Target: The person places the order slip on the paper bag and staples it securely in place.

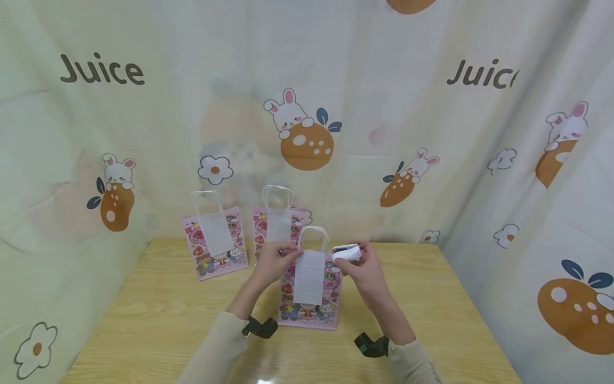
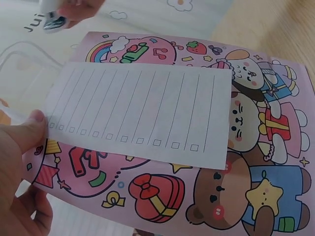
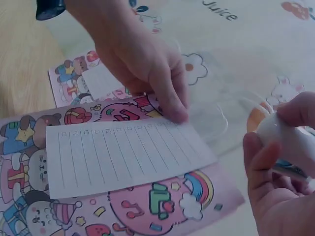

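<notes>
In the head view my left hand pinches the top edge of a pink cartoon paper gift bag together with a lined checklist sheet lying on its front. The thumb presses on the sheet's end, with the other fingers behind the bag. White twisted handles rise from the bag's top. My right hand holds a small white stapler just right of those handles, apart from the sheet. Dark metal shows along the stapler's mouth in the head view.
Two similar pink bags stand behind on the wooden table, a left one and a middle one, each with a white sheet on its front. A printed curtain hangs behind the table. Each wrist wears a black camera.
</notes>
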The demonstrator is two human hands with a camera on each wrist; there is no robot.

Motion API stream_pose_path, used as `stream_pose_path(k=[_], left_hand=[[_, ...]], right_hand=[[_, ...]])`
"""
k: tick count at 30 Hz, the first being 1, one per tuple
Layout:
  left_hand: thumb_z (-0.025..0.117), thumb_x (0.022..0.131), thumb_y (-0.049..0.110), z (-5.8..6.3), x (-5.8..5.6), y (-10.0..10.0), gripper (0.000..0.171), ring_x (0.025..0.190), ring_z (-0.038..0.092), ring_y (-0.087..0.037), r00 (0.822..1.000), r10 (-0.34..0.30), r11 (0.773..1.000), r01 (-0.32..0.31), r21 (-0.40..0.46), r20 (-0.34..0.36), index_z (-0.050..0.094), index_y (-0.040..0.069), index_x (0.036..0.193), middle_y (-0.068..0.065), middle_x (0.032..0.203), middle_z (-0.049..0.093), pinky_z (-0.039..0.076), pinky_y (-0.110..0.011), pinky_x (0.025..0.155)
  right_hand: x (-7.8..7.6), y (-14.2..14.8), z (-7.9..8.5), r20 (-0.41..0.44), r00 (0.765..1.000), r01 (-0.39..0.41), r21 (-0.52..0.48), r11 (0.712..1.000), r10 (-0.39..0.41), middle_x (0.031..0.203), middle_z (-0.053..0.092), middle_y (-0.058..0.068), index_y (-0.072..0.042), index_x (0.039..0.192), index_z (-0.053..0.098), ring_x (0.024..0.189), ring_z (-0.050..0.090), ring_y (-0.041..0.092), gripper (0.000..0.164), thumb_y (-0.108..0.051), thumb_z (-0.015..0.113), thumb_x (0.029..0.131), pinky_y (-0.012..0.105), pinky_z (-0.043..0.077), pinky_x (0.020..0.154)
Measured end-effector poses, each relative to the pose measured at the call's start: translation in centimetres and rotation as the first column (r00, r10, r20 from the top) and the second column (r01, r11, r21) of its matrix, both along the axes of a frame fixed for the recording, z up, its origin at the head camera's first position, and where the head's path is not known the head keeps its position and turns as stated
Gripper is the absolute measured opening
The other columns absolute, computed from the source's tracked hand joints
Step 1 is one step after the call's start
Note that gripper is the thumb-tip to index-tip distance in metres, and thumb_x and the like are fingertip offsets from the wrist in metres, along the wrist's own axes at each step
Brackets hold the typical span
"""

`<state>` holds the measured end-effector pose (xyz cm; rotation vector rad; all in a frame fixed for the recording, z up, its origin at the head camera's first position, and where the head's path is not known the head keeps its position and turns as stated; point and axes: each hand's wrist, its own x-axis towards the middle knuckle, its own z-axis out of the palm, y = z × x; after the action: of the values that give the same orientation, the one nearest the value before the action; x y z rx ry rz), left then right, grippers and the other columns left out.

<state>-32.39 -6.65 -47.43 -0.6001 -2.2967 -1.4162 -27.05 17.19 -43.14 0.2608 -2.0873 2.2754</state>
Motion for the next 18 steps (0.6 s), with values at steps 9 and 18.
stream_pose_path(k=[9,18], left_hand=[[0.076,0.084,0.009,-0.1,0.1,0.3,0.006,0.067,0.065,-0.01,0.998,-0.048,0.998,0.049,0.046,-0.028,0.076,0.004,0.087,-0.005,0.084,0.073,0.054,-0.023,0.059],[0.075,0.085,0.012,-0.2,0.5,0.3,0.007,0.067,0.062,-0.009,0.993,-0.094,0.994,0.097,0.041,-0.077,0.076,0.005,0.086,0.0,0.082,0.071,0.053,-0.025,0.06]], right_hand=[[-0.1,-3.5,0.2,-0.234,0.972,0.028,0.227,0.973,0.027,0.117,0.058,0.02,0.001,0.126,0.049,0.092,0.065,0.031,0.049,0.005,0.073,0.083,0.028,0.055,0.071],[-0.2,-5.4,-0.1,-0.446,0.895,0.199,0.431,0.88,0.016,0.108,0.062,0.014,0.0,0.125,0.05,0.08,0.067,0.021,0.051,0.005,0.075,0.081,0.025,0.052,0.058]])
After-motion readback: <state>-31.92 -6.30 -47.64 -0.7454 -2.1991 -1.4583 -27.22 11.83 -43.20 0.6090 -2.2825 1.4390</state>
